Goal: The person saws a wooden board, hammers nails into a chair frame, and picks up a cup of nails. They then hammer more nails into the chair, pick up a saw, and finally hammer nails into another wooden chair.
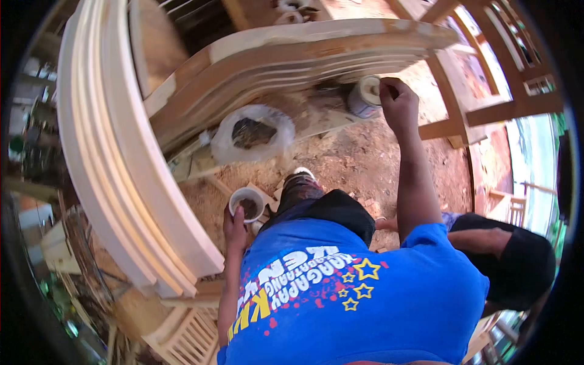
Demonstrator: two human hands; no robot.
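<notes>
My left hand (234, 228) is low beside my knee and grips a small white cup (246, 202) with dark paste inside. My right hand (396, 100) reaches out to the lower edge of a curved brown wooden moulding (292, 58). Its fingers are closed in a fist against the wood, and I cannot see whether anything is inside the fist. A white tub (364, 96) sits right beside that hand, under the moulding. A pale unfinished curved frame (115, 152) stands close on my left.
A clear plastic bag (255, 131) with dark material lies on the sawdust-covered ground (359, 161). Wooden frame pieces (486, 109) stand at the upper right. Another person in dark clothes (511, 258) crouches at my right. Slatted woodwork (188, 337) lies at the lower left.
</notes>
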